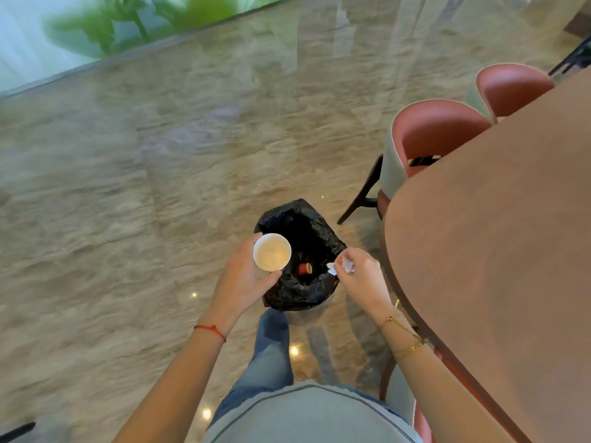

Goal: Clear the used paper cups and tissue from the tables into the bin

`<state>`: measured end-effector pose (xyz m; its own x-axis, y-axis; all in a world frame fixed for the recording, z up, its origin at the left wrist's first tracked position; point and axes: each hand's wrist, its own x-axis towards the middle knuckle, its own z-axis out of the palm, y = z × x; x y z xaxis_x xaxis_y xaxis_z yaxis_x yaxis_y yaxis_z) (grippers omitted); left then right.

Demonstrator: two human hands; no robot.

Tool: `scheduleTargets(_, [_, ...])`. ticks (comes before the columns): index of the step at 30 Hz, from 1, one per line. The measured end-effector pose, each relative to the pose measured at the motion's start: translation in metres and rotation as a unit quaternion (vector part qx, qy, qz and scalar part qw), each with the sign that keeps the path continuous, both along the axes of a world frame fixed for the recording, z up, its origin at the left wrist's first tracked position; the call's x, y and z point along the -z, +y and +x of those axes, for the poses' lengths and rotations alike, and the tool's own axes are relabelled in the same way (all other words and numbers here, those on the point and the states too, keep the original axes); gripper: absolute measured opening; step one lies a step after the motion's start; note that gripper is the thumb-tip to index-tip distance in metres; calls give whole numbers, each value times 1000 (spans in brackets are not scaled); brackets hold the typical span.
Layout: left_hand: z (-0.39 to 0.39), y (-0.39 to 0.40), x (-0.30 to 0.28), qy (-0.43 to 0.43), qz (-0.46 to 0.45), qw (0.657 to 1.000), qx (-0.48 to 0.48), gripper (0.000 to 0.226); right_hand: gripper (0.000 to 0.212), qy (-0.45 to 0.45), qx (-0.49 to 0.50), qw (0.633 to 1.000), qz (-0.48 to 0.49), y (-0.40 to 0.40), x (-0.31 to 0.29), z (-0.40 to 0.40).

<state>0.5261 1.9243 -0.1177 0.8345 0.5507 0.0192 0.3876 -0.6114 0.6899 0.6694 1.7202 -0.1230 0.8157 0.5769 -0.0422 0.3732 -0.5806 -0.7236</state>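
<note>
A bin lined with a black bag [289, 219] stands on the floor just ahead of my feet. Inside it lies a small red cup [304, 268] on its side. My left hand [243, 276] grips a white paper cup [272, 252], upright with its mouth up, held over the bin's left rim. My right hand [361, 276] pinches a crumpled white tissue [342, 266] over the bin's right rim.
A brown oval table [499, 238] fills the right side, close to my right arm. Two pink chairs [428, 135] are tucked along its far edge. Polished marble floor [128, 187] stretches left and ahead. Green plants [105, 24] stand behind glass at the far left.
</note>
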Motion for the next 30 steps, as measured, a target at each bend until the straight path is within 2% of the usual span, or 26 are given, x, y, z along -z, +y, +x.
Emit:
scheduleTargets(8, [120,95,40,56,-27,996,62,80,9,20,46,998,-42,83,37,89])
scheduleTargets(14, [188,147,71,127,-61,982,128,84,6,100,87,988,-85,137,60,136])
scheduleTargets(18, [216,167,80,161,-81,971,156,95,26,132,94,980,-116,154,69,153])
scheduleTargets(25, [230,194,63,133,-44,976,168,63,29,112,94,983,-109,163,62,173])
scheduleTargets(30, [215,202,38,105,6,984,144,53,34,33,84,993,-74,162,40,178])
